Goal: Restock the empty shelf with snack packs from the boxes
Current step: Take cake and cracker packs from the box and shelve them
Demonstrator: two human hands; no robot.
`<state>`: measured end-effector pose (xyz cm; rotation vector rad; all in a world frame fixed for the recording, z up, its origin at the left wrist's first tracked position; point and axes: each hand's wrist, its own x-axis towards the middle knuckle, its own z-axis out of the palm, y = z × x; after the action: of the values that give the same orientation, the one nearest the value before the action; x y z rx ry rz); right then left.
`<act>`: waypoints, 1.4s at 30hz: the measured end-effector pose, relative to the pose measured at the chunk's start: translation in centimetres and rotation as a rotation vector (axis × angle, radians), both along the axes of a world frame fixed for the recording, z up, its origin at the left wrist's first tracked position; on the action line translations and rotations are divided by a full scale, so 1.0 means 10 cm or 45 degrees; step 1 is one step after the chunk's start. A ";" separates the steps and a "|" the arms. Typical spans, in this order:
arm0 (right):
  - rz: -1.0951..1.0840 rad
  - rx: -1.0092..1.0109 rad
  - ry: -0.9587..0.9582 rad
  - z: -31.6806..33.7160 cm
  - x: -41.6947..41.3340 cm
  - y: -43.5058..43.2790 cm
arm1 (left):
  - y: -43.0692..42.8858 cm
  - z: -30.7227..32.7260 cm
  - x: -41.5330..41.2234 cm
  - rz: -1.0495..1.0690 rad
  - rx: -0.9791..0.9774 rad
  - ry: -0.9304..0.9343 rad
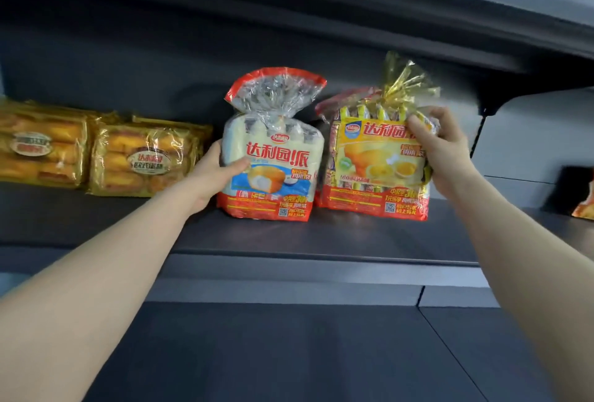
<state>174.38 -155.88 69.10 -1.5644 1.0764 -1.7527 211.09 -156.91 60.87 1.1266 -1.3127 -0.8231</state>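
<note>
Upright on dark shelf (321, 234): white pack (270, 151) beside yellow pack (376, 170)

- The shelf (289, 241) is dark grey all over, with a slightly paler grey strip along its front edge.
- The white pack (273, 157) in my left hand (218, 170) is milky white, with a red-edged fan top, a red band along the bottom, big red lettering and a blue panel picturing a golden cake with white filling.
- The yellow pack (376, 160) in my right hand (440, 144) has red lettering, a red bottom band, a small blue badge and a shiny gold foil tuft on top.
- The two cake packs (144, 160) on the left are gold-tinted wrap over orange-brown cakes, each with a pale oval label.
- The edge pack (585, 205) at far right shows red and orange.
</note>
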 end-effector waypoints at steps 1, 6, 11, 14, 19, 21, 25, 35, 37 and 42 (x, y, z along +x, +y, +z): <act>-0.012 0.007 0.057 -0.08 -0.01 -0.05 | 0.00 -0.01 -0.01 0.018 -0.005 0.001; 0.099 0.149 0.294 -0.43 -0.10 -0.28 | -0.02 -0.05 -0.04 0.063 -0.014 0.002; 0.011 0.157 0.359 -0.38 -0.04 -0.33 | 0.03 -0.06 -0.07 0.153 -0.001 -0.015; -0.161 0.113 0.485 -0.41 -0.02 -0.30 | 0.10 -0.05 -0.15 0.281 -0.026 -0.060; -0.500 0.044 0.731 -0.59 0.06 -0.11 | 0.29 -0.06 -0.30 0.586 -0.030 -0.209; -0.597 -0.016 0.847 -0.69 0.04 0.02 | 0.40 -0.10 -0.38 0.702 -0.030 -0.260; -0.581 -0.050 1.085 -0.86 -0.11 0.36 | 0.78 -0.19 -0.75 0.723 -0.084 -0.298; -0.554 -0.231 1.335 -1.42 -0.87 1.50 | 1.92 -0.65 -2.05 0.492 -0.235 -0.613; -0.556 -0.265 1.366 -1.60 -1.03 1.70 | 2.07 -0.81 -2.29 0.453 -0.267 -0.694; -0.533 -0.240 1.395 -2.15 -1.42 2.12 | 2.33 -1.37 -2.76 0.341 -0.259 -0.860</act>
<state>160.20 -134.72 47.58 -2.6792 1.8604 -1.1565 183.48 -133.60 47.22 1.4367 -1.6927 -0.0922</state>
